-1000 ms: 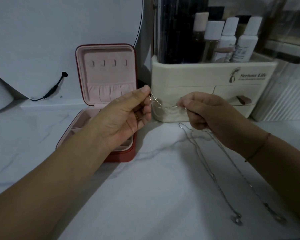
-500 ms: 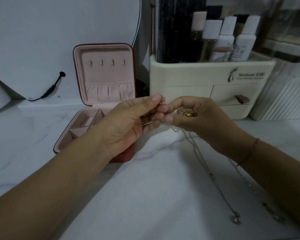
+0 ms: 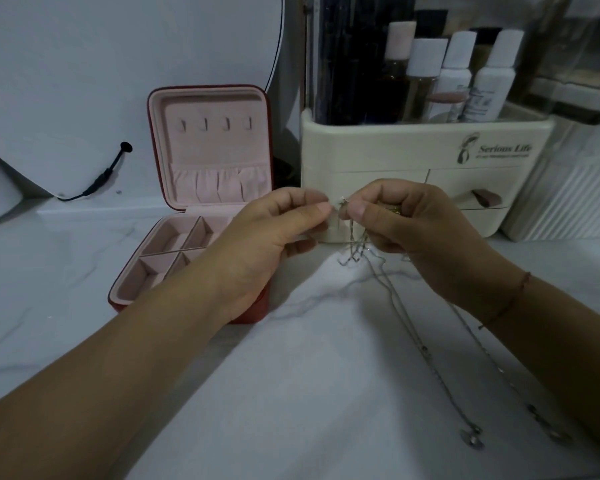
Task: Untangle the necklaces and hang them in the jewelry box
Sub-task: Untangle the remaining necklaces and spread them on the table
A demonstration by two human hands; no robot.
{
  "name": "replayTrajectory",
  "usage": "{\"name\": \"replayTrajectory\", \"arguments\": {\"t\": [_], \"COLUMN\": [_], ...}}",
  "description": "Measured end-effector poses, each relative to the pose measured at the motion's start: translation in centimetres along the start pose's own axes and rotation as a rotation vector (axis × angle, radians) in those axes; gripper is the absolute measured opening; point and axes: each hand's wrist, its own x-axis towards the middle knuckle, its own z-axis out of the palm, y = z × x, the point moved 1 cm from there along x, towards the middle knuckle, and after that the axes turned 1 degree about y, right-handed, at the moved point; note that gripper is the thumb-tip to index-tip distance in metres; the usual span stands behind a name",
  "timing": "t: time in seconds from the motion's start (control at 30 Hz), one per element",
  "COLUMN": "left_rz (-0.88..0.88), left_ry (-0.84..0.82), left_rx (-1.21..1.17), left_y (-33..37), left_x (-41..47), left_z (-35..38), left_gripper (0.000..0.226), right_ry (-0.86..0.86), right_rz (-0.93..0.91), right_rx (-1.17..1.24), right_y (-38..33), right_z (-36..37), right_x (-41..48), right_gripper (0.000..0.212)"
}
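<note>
Necklaces point(image 3: 426, 355) trail silver chains from the near right corner of the marble counter point(image 3: 274, 393) up to the left hand point(image 3: 267, 244) and right hand point(image 3: 420, 237), whose fingertips point(image 3: 321, 208) pinch the tangle. Behind the left hand the red jewelry box point(image 3: 215, 150) stands open; a cream organizer point(image 3: 395, 147) holding bottles point(image 3: 458, 74) sits at the back edge.

Two hands meet in the middle of the frame. The left hand point(image 3: 267, 237) and the right hand point(image 3: 413, 230) each pinch the top of some thin silver chains point(image 3: 356, 249). The chains hang down and trail across the white table point(image 3: 291, 393) to the lower right. A red box point(image 3: 215, 150), pink inside, stands open at middle left. Bottles point(image 3: 492, 77) stand at upper right.
</note>
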Motion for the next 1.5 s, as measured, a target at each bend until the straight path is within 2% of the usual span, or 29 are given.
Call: {"name": "replayTrajectory", "arguments": {"t": [0.1, 0.2, 0.47, 0.57, 0.8, 1.13, 1.27, 1.5], "left_rz": [0.043, 0.052, 0.107, 0.119, 0.038, 0.032, -0.022, -0.010], "left_ry": [-0.081, -0.106, -0.023, -0.011, -0.001, -0.053, -0.052, -0.080], "left_rx": [0.043, -0.007, 0.021, -0.002, -0.062, -0.050, -0.110, -0.100], "left_y": [0.2, 0.1, 0.3, 0.2, 0.2, 0.1, 0.3, 1.0], "left_x": [-0.4, -0.5, -0.3, -0.2, 0.1, 0.0, 0.4, 0.1], "left_z": [0.2, 0.4, 0.1, 0.1, 0.2, 0.3, 0.0, -0.3], "left_gripper": [0.035, 0.030, 0.022, 0.020, 0.016, 0.024, 0.041, 0.044], "right_ry": [-0.050, -0.066, -0.022, -0.039, -0.001, 0.073, 0.067, 0.134], "right_rz": [-0.002, 0.007, 0.013, 0.007, 0.004, 0.000, -0.020, 0.018], "right_rx": [0.022, 0.027, 0.003, -0.017, 0.046, 0.084, 0.101, 0.157], "right_y": [0.1, 0.1, 0.1, 0.1, 0.2, 0.4, 0.5, 0.6], "right_z": [0.1, 0.1, -0.2, -0.1, -0.1, -0.1, -0.5, -1.6], "right_x": [0.0, 0.0, 0.1, 0.1, 0.2, 0.4, 0.5, 0.9], "right_gripper": [0.020, 0.017, 0.025, 0.022, 0.019, 0.022, 0.026, 0.011]}}
